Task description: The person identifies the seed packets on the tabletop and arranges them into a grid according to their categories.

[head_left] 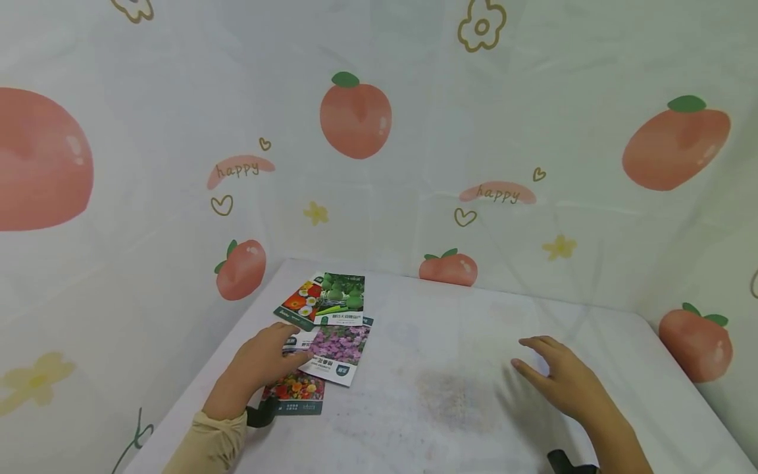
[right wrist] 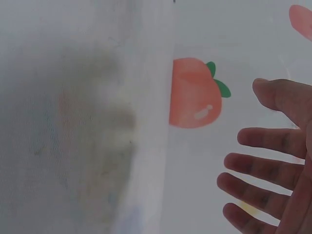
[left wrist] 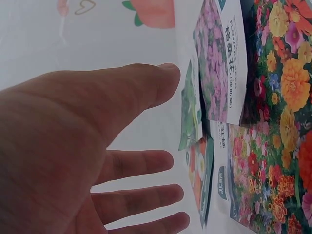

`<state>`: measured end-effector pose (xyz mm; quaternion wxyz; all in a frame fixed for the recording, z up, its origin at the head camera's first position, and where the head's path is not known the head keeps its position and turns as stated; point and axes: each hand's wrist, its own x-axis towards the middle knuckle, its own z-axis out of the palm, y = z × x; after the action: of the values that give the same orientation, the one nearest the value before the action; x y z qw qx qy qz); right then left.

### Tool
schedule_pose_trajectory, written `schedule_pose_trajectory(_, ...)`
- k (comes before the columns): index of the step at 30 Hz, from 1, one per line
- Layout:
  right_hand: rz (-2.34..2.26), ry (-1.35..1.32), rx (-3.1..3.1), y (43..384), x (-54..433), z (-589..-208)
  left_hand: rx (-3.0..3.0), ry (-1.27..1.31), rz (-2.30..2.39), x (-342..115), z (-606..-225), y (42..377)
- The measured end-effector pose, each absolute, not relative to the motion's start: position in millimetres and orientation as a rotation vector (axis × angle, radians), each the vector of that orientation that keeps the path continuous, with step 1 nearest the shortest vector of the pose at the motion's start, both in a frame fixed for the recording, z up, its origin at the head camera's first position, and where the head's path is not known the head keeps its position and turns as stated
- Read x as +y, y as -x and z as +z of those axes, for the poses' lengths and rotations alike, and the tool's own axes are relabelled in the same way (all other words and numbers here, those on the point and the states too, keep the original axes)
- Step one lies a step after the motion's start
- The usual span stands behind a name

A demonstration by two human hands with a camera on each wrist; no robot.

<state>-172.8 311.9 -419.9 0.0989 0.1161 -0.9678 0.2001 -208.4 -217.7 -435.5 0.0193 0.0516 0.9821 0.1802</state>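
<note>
The left hand (head_left: 263, 362) is left of centre in the head view, above the loose pile of seed packets (head_left: 342, 301). Its fingers are extended and grip nothing; the left-wrist view shows a gap between the fingertips and the print, so it probably hovers rather than presses. The right hand (head_left: 568, 378), in the lower right, is likewise unclosed and holds nothing, its shadow falling beside it. Being well apart from the pile, it seems to play no part in steadying it.

The packets lie left of centre, near the left hand. The green vegetable packet (head_left: 346, 296) partly covers the orange-and-white daisy packet (head_left: 303, 299). Below them the purple-flower packet (head_left: 343, 345) (its "FLOWERS SEED" lettering reads sideways in the left-wrist view) sits tilted over part of the mixed-flower packet (head_left: 302, 388). The uneven angles suggest they are laid down loosely, not squared; being thin and flat, they can overlap without propping.

Outward from there, a beige sleeve (head_left: 210, 444) and a black wrist mount (head_left: 263, 413) show at lower left. The white table (head_left: 408, 309) bears a brownish smudge (head_left: 456, 398) near lower centre, and a peach-printed sheet (head_left: 403, 191) rises behind, filling the upper frame.
</note>
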Motion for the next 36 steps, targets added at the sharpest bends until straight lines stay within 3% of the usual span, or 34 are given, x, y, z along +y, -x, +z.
schedule_pose_trajectory(36,0.601,-0.418,-2.855,182.0,282.6,-422.5,3.042,-0.173,0.583,-218.3,-442.5,205.5)
